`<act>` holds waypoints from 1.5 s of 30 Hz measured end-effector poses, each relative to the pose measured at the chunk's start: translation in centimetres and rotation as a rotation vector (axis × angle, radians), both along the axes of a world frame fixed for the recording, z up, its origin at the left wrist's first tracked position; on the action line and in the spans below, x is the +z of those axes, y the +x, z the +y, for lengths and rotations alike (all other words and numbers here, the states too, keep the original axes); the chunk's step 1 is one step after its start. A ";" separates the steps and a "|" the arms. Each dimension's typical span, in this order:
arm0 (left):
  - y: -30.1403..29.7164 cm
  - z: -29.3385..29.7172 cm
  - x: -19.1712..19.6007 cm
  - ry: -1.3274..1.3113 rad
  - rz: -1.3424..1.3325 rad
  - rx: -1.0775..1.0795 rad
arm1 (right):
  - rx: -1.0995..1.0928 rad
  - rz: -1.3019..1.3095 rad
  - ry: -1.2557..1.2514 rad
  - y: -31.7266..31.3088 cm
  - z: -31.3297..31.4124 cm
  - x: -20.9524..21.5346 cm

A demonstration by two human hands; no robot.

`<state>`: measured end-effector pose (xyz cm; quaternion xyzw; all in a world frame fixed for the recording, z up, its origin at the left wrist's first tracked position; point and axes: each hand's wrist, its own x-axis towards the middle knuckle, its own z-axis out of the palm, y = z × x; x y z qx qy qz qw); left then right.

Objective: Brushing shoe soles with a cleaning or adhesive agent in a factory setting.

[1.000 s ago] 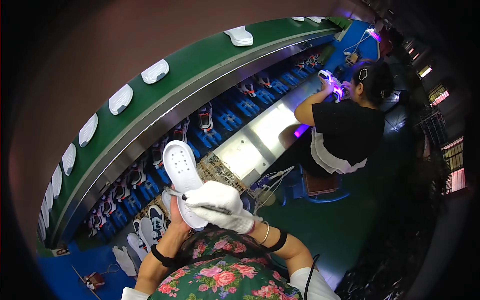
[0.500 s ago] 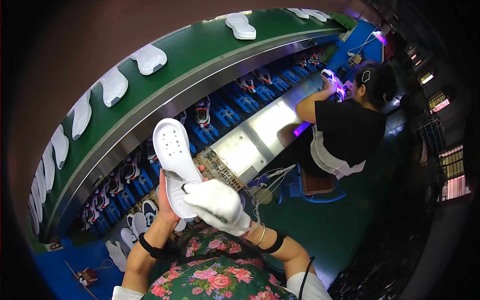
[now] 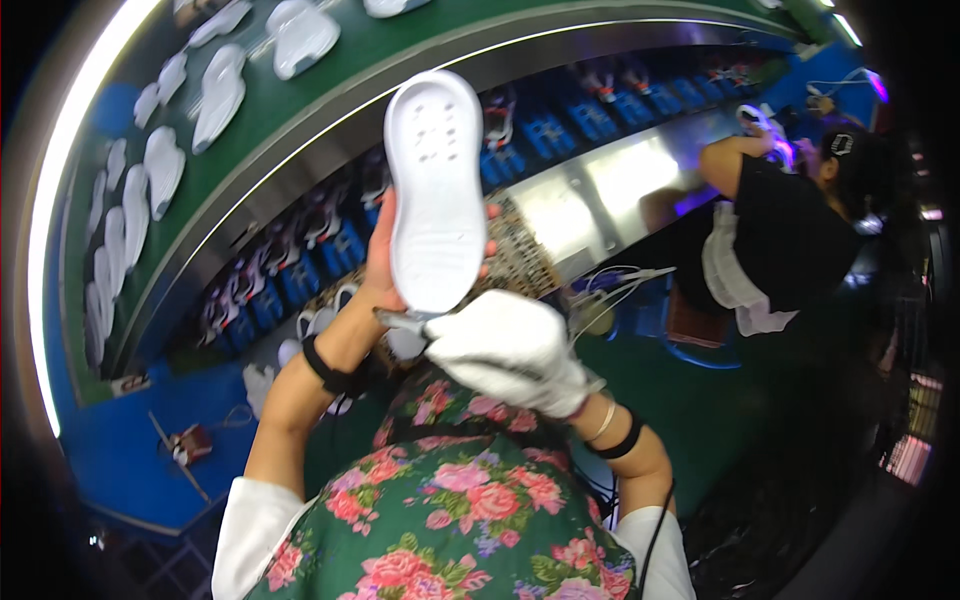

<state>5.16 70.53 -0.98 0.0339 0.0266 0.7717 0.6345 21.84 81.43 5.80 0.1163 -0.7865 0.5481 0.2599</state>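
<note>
Tilted up in front of me is a white shoe sole, with a cluster of small holes in its far end. My bare left hand grips it from behind, thumb along the left edge and fingertips showing at the right edge. My right hand, in a white glove, is closed around what looks like a flat brush with a dark tip. The brush lies just below the sole's near end, pointing left; whether it touches the sole I cannot tell. Most of its handle is hidden in the glove.
A green conveyor belt carrying several white soles curves along the far left. Below it, shoes sit on a row of blue racks. At right a co-worker in a black top handles a shoe under purple light. White cables hang nearby.
The brush has come off the sole's middle to below its near end. The sole now sits higher and further right in view. The whole view has shifted, showing more of the belt.
</note>
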 end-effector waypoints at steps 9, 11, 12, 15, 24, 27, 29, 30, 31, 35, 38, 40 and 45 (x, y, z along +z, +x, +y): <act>-1.3 0.5 -0.6 0.045 0.071 -0.045 | -0.006 -0.006 0.173 0.7 -0.6 -0.8; -1.5 0.5 -0.7 0.092 0.128 -0.086 | 0.025 -0.082 -0.056 0.6 0.0 -0.9; -1.7 0.4 -0.5 0.116 0.094 -0.122 | -0.034 -0.097 -0.105 0.3 0.3 -0.8; -1.8 0.4 0.0 0.023 0.151 -0.124 | -0.241 -0.056 0.110 -0.2 1.6 -0.8; -4.0 0.6 0.6 -0.006 0.165 -0.291 | 0.049 -0.062 0.075 0.8 0.9 -0.1; -4.4 0.8 0.2 -0.081 0.257 -0.284 | -0.110 -0.006 0.272 0.3 2.9 0.3; -4.7 1.0 0.4 -0.063 0.248 -0.299 | -0.099 0.096 0.421 0.6 2.3 -0.8; -4.8 1.1 0.6 -0.107 0.268 -0.294 | -0.096 0.147 0.480 0.6 1.7 -1.6; -4.8 1.2 0.6 -0.151 0.288 -0.290 | -0.057 0.089 0.483 1.2 1.3 -1.8; -4.9 1.7 0.5 -0.011 0.221 -0.312 | 0.107 -0.048 0.218 1.3 1.1 -1.1; -4.4 1.9 0.5 -0.205 0.309 -0.212 | -0.158 0.013 0.084 0.2 2.3 -1.2; -4.2 2.2 0.5 -0.219 0.281 -0.193 | -0.174 0.028 0.199 -0.1 1.6 -1.5; -4.0 2.7 -0.3 -0.128 0.134 -0.182 | -0.114 -0.147 -0.159 0.4 1.8 -1.4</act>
